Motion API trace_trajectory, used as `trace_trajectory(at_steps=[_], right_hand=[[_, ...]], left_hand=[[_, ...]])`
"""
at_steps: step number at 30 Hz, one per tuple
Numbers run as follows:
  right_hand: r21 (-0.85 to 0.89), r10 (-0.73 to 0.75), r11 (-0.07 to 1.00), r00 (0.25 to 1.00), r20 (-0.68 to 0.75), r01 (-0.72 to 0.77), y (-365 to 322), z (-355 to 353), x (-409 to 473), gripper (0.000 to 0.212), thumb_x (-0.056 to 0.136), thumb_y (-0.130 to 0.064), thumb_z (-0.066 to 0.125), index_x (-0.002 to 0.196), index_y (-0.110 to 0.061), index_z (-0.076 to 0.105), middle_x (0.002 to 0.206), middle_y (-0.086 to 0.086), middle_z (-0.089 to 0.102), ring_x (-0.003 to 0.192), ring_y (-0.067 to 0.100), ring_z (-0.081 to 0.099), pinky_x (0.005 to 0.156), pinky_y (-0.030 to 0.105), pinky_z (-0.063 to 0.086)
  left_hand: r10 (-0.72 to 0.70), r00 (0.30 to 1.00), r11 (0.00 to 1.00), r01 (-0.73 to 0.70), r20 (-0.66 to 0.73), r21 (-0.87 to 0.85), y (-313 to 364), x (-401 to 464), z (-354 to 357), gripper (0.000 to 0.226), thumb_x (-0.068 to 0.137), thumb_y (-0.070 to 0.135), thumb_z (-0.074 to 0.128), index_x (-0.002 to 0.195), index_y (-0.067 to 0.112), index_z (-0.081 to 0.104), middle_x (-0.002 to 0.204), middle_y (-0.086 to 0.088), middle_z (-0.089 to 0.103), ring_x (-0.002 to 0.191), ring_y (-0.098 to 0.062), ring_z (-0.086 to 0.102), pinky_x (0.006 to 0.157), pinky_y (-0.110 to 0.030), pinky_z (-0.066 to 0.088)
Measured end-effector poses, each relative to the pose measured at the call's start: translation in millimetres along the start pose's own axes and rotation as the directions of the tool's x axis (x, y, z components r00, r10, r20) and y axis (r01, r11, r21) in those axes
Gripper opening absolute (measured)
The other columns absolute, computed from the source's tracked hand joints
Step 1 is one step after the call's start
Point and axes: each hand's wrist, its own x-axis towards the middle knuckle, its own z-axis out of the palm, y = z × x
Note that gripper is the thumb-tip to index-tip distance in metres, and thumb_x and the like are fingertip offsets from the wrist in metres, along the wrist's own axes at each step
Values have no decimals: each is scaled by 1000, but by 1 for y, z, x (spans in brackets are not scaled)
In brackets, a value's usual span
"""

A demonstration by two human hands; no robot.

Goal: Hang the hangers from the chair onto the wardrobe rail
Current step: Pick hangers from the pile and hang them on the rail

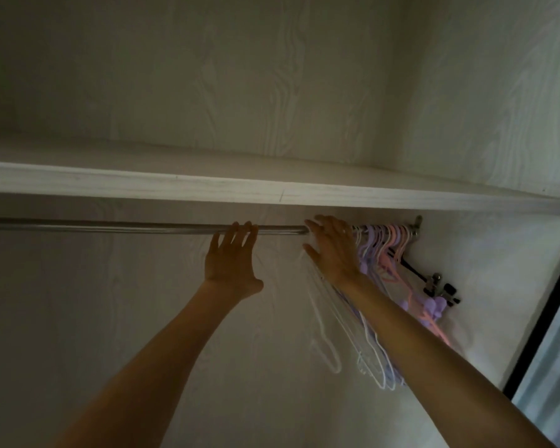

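Observation:
A metal wardrobe rail (110, 225) runs left to right under a white shelf. At its right end hang several hangers: white ones (328, 347), purple ones (367, 250) and pink ones (393, 240), bunched together. My left hand (232, 258) is raised with fingers spread, its fingertips touching the rail and holding nothing. My right hand (333, 247) lies flat with fingers apart against the left side of the hanger bunch, its fingertips at the rail. No chair is in view.
The white shelf (272, 190) sits just above the rail. The wardrobe's right side wall (530, 286) and a dark door edge (543, 312) close off the right. A black clip hanger (440, 287) hangs at the far right.

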Motion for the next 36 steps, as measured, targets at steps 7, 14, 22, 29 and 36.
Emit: trace_trajectory(at_steps=[7, 14, 22, 29, 36], right_hand=[[-134, -40, 990, 998, -46, 34, 47, -8, -6, 51, 71, -11, 74, 120, -14, 62, 108, 12, 66, 98, 33, 61, 89, 40, 44], [-179, 194, 968, 976, 103, -173, 54, -14, -5, 52, 90, -14, 54, 140, -18, 41, 146, 11, 38, 133, 30, 33, 107, 40, 23], [-81, 66, 995, 998, 15, -65, 19, -25, -42, 49, 79, -13, 62, 128, -15, 54, 130, 9, 54, 121, 31, 48, 103, 43, 37], [27, -205, 979, 978, 42, 204, 6, -63, -142, 24, 75, -12, 59, 96, -17, 69, 96, 0, 64, 87, 21, 59, 74, 33, 50], [66, 101, 991, 965, 242, -120, 61, -114, -315, 17, 87, -22, 55, 97, -27, 68, 89, -9, 65, 85, 14, 60, 68, 28, 52]], left_hand=[[4, 999, 1000, -4, -34, 21, -3, -2, 8, 107, 78, 48, 62, 149, 19, -13, 158, 3, -13, 146, -17, -13, 121, -39, -2], [12, 1000, 999, -11, -10, 36, -5, -1, 8, 109, 78, 48, 62, 149, 20, -16, 158, 3, -16, 146, -17, -15, 119, -40, -4], [45, 996, 999, -43, -79, 33, -11, -5, 15, 103, 82, 42, 59, 149, 18, -16, 158, 2, -16, 146, -18, -14, 118, -41, -6], [191, 916, 964, -243, -354, -110, 36, -60, 58, 65, 66, 16, 74, 128, 12, 55, 135, -7, 54, 124, -28, 52, 106, -45, 38], [188, 978, 910, -138, 91, -391, 161, -158, 94, 30, 85, 25, 52, 112, 30, 62, 111, 6, 69, 102, -20, 65, 88, -30, 49]])
